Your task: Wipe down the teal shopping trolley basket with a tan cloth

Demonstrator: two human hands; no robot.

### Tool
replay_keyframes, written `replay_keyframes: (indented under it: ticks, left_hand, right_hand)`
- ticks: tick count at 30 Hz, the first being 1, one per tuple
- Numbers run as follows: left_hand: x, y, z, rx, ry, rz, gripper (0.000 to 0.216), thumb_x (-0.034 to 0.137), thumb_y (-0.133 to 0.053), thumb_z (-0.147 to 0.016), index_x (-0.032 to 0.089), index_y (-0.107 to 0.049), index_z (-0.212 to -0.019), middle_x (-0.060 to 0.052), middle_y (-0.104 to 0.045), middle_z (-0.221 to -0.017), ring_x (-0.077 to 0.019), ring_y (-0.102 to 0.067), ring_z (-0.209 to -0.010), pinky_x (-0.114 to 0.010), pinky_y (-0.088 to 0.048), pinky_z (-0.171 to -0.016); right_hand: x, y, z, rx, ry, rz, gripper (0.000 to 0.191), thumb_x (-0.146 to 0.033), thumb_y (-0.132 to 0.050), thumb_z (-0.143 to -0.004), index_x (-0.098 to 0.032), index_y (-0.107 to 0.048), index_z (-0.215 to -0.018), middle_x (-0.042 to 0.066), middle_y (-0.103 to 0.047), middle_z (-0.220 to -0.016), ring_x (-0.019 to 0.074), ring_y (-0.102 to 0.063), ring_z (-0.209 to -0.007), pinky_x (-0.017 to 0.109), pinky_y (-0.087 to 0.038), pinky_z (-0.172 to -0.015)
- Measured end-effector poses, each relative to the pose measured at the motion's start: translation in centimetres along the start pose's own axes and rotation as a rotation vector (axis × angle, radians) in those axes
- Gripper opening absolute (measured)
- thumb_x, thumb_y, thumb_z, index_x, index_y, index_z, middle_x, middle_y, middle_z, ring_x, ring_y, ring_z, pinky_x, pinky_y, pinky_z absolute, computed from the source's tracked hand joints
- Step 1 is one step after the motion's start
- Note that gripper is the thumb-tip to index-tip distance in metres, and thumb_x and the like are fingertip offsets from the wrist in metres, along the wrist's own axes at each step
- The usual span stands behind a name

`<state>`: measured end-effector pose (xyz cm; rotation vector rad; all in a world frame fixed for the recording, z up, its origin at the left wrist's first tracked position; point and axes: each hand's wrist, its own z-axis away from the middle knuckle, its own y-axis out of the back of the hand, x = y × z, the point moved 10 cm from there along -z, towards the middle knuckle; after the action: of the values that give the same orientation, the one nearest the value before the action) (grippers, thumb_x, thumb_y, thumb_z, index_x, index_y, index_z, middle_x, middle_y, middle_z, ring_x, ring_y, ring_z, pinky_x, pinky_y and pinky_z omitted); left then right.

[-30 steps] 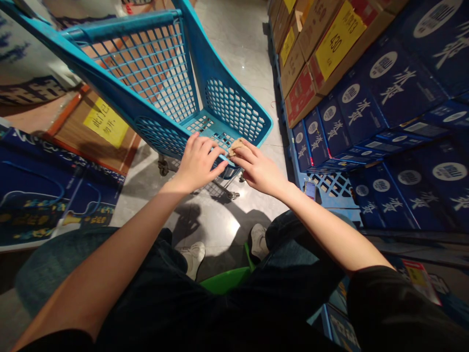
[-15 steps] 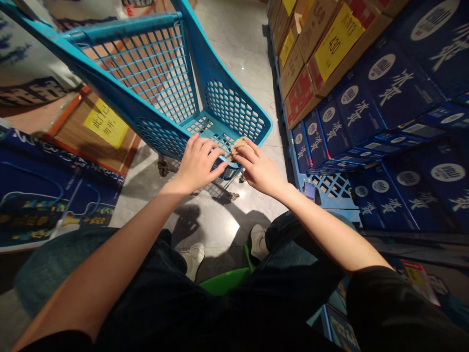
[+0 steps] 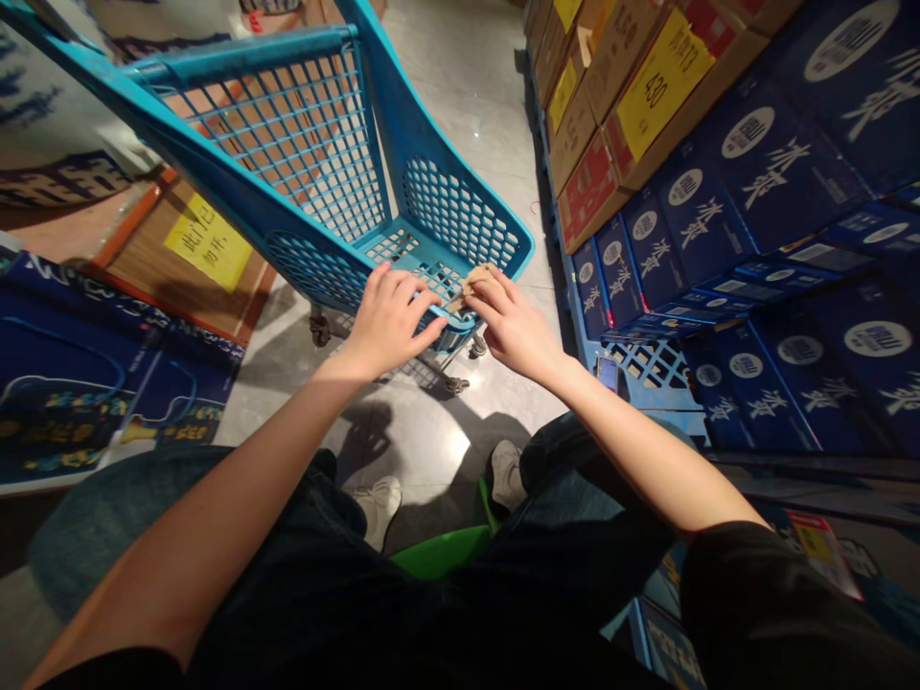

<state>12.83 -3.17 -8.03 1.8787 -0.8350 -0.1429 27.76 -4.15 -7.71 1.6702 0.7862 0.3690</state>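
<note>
A blue plastic shopping cart [image 3: 460,220] with perforated sides stands in front of me, its near end toward my knees. My left hand [image 3: 395,321] rests on the near rim, fingers curled over the edge and thumb stretched along it. In my right hand [image 3: 514,331] is a crumpled beige cloth [image 3: 480,278], pressed by the fingers against the near rim toward its right corner. Part of the cloth is hidden under those fingers.
Stacked blue cartons [image 3: 690,230] and brown boxes [image 3: 610,105] line the right on blue pallets. A phone [image 3: 607,374] lies on a pallet. At left are a wooden panel with a yellow note [image 3: 208,240] and blue printed boxes [image 3: 107,383]. Something green [image 3: 442,553] is beneath me.
My right hand has shifted slightly to the right along the rim with the cloth. The left hand and the cart have stayed in place.
</note>
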Motion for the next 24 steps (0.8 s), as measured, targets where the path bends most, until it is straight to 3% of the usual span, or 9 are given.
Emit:
replay_keyframes:
  ticks: [3, 5, 12, 15, 20, 24]
  left_hand:
    - [0.0, 0.0, 0.1, -0.003, 0.0, -0.007, 0.036, 0.042, -0.055, -0.102, 0.021, -0.077, -0.123, -0.015, -0.07, -0.127, -0.0401, -0.059, -0.134, -0.076, -0.031, -0.129]
    - [-0.1, -0.1, 0.1, -0.016, 0.005, -0.003, 0.036, 0.042, -0.055, -0.102, 0.021, -0.076, -0.123, -0.016, -0.069, -0.128, -0.0406, -0.058, -0.135, -0.076, -0.03, -0.13]
    - [-0.1, -0.1, 0.0, -0.016, 0.009, 0.0, 0.034, 0.041, -0.058, -0.101, 0.023, -0.078, -0.122, -0.014, -0.07, -0.126, -0.0402, -0.058, -0.133, -0.076, -0.03, -0.13]
    - [0.0, 0.0, 0.0, -0.003, -0.002, -0.014, 0.034, 0.041, -0.058, -0.101, 0.023, -0.078, -0.122, -0.013, -0.07, -0.124, -0.0393, -0.059, -0.132, -0.075, -0.031, -0.129]
    - [-0.1, 0.0, 0.1, -0.007, 0.004, 0.004, 0.035, 0.041, -0.057, -0.1, 0.022, -0.077, -0.123, -0.015, -0.07, -0.128, -0.0399, -0.058, -0.134, -0.075, -0.031, -0.13]
    - [-0.1, 0.0, 0.0, -0.003, -0.004, -0.006, 0.036, 0.044, -0.055, -0.103, 0.022, -0.077, -0.122, -0.014, -0.07, -0.127, -0.0394, -0.059, -0.134, -0.075, -0.031, -0.13]
  right_hand:
    - [-2.6, -0.2, 0.2, -0.018, 0.104, -0.035, 0.067, -0.003, -0.054, -0.091, -0.012, -0.057, -0.158, 0.017, -0.057, -0.163, 0.035, -0.028, -0.171, 0.058, -0.043, -0.136]
    - [-2.7, -0.1, 0.2, -0.023, 0.161, -0.057, 0.068, -0.004, -0.054, -0.091, -0.011, -0.056, -0.159, 0.017, -0.058, -0.162, 0.0352, -0.031, -0.169, 0.058, -0.043, -0.135]
    - [2.7, 0.6, -0.2, 0.009, 0.014, -0.049, 0.065, -0.006, -0.054, -0.093, -0.014, -0.059, -0.157, 0.019, -0.057, -0.163, 0.0378, -0.034, -0.167, 0.067, -0.039, -0.135]
    - [1.0, 0.4, 0.0, 0.001, 0.013, -0.029, 0.061, -0.011, -0.055, -0.096, -0.011, -0.058, -0.157, 0.02, -0.055, -0.165, 0.039, -0.031, -0.169, 0.066, -0.039, -0.136]
    - [-3.2, 0.2, 0.3, -0.045, 0.157, -0.056, 0.06, -0.015, -0.052, -0.1, -0.01, -0.057, -0.159, 0.018, -0.059, -0.162, 0.036, -0.033, -0.168, 0.059, -0.043, -0.135]
    - [-0.2, 0.5, -0.2, -0.032, 0.125, -0.06, 0.058, -0.013, -0.049, -0.1, -0.012, -0.06, -0.157, 0.016, -0.06, -0.161, 0.0348, -0.038, -0.166, 0.059, -0.041, -0.136]
